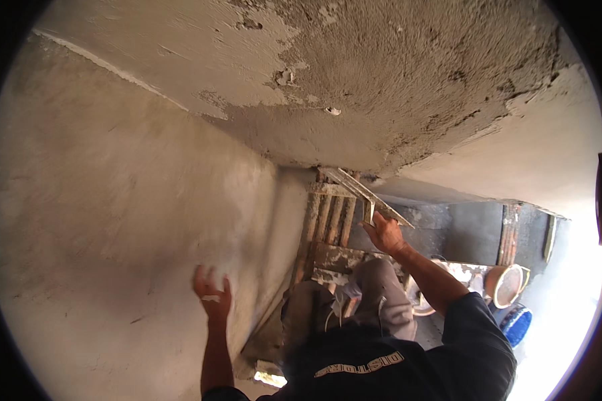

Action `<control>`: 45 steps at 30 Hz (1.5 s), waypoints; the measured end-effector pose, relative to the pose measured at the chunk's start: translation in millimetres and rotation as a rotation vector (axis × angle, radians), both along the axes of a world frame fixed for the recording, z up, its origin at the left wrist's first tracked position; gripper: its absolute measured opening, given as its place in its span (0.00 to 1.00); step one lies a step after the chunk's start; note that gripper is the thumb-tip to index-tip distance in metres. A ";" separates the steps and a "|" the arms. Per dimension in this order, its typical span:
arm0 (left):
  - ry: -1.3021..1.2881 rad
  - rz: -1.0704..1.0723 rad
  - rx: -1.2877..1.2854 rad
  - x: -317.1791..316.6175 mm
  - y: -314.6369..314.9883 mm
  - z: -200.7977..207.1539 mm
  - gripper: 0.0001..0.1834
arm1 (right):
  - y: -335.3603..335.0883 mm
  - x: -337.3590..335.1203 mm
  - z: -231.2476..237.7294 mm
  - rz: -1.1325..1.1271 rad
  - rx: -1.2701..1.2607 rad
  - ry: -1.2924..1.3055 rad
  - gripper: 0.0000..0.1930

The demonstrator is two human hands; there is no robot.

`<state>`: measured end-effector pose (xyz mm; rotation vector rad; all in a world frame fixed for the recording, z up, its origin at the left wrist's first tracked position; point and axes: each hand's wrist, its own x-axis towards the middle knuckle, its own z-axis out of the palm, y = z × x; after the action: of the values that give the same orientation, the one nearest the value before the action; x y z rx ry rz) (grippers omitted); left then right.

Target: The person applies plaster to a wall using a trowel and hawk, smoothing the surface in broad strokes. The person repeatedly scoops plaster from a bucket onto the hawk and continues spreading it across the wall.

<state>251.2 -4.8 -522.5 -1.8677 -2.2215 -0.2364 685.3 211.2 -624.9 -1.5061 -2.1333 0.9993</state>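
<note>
My right hand [384, 235] is closed round the handle of a plastering trowel [389, 208], a long flat blade smeared with plaster. The blade slants, and its far end is at the lower edge of a rough patch of grey plaster [394, 80] overhead; whether it touches cannot be told. My left hand [212, 292] is raised beside the smooth plastered wall [114, 200] on the left, its fingers apart and nothing in them. A pale band shows across that hand near the thumb.
Below me is a plaster-stained wooden plank [338, 256], with several poles [331, 219] beyond it. On the right are a pale bucket [506, 286] and a blue container [517, 325]. Bright light washes out the right edge.
</note>
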 end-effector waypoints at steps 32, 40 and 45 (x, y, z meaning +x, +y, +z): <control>0.973 0.389 0.383 -105.0 69.5 -129.0 0.33 | 63.4 0.1 -214.9 -0.070 0.558 0.066 0.20; -0.364 0.194 -0.387 1.6 62.3 -315.0 0.32 | 28.2 22.6 -195.2 -0.048 0.594 -0.006 0.21; -1.501 -0.293 -0.329 152.8 142.8 -330.7 0.34 | 14.9 -1.7 -178.1 0.099 0.604 -0.147 0.17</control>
<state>404.0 137.9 -853.2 -2.6059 -2.7494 -1.9791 683.6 226.2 -803.0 -1.2040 -2.3356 0.2218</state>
